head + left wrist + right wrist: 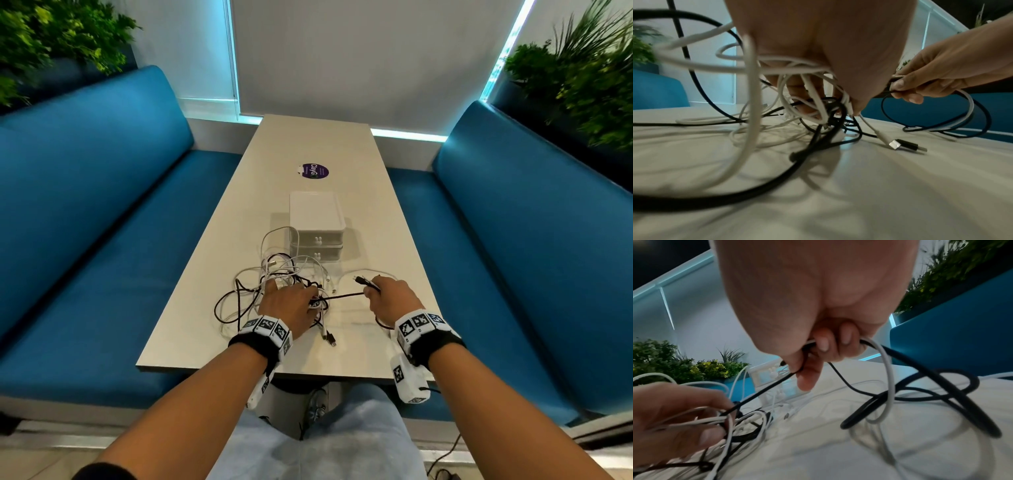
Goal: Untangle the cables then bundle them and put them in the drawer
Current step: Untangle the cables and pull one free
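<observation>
A tangle of white and black cables (pixel 284 277) lies on the pale table (pixel 376 342), just in front of a small white drawer unit (pixel 317 226). My left hand (pixel 291 305) grips the knot of cables (pixel 818 100) with curled fingers. To the right, my right hand (pixel 387 298) holds a black cable (pixel 342 296) that runs taut from the knot, its plug end (pixel 359 280) sticking out past the fingers. In the right wrist view the fingers (pixel 824 344) curl round the black cable (pixel 764 391) and a white one (pixel 888 369).
Two loose USB plugs (pixel 904 145) lie on the table near my left hand. Both drawers (pixel 318 251) of the unit look closed. A purple sticker (pixel 314 170) sits further back. Blue benches (pixel 102 240) flank the table, with plants (pixel 582 68) behind.
</observation>
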`<state>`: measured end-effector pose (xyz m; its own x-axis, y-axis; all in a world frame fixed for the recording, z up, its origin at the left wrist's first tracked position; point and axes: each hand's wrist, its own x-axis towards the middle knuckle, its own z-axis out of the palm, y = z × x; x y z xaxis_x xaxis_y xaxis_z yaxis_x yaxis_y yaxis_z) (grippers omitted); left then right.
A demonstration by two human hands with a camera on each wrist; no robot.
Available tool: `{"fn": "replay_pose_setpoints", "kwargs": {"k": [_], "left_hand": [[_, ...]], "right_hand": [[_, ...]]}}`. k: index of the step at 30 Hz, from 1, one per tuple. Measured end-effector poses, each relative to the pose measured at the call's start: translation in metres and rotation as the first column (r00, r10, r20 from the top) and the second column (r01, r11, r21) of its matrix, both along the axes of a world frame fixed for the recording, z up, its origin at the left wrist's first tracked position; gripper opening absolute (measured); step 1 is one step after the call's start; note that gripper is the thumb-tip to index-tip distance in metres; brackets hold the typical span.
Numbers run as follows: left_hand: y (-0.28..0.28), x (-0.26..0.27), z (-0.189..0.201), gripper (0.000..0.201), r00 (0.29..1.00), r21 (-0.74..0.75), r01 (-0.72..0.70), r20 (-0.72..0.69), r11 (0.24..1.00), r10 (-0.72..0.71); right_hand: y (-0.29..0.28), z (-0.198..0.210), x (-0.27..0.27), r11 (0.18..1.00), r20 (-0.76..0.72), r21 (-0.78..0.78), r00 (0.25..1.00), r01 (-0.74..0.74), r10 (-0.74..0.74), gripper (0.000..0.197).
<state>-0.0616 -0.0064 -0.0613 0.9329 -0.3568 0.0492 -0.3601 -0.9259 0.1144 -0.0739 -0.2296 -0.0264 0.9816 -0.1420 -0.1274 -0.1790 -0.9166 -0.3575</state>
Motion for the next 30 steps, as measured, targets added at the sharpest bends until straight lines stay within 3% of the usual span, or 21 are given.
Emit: {"fn": "replay_pose_setpoints", "kwargs": {"k": [7, 14, 19, 30], "left_hand": [[-0.008, -0.003, -0.001, 0.027, 0.999, 0.077, 0.014, 0.046, 0.997, -0.017], [-0.015, -0.002, 0.002, 0.03, 0.994, 0.171, 0.049, 0.084, 0.984, -0.065], [-0.013, -0.002, 0.002, 0.044, 0.993, 0.176, 0.058, 0.089, 0.983, -0.074], [-0.01, -0.008, 0.0, 0.024, 0.994, 0.195, 0.045, 0.09, 0.98, -0.064]], "right_hand": [[-0.003, -0.003, -0.005, 0.991, -0.006, -0.122, 0.998, 0.061, -0.062, 0.024], [0.036, -0.009, -0.012, 0.977, 0.11, -0.075, 0.972, -0.198, 0.205, 0.027], [0.055, -0.019, -0.007, 0.97, 0.02, -0.029, 0.97, -0.241, 0.242, 0.024], [0.026, -0.008, 0.0, 0.979, -0.092, 0.092, 0.977, -0.182, 0.19, 0.024]]}}
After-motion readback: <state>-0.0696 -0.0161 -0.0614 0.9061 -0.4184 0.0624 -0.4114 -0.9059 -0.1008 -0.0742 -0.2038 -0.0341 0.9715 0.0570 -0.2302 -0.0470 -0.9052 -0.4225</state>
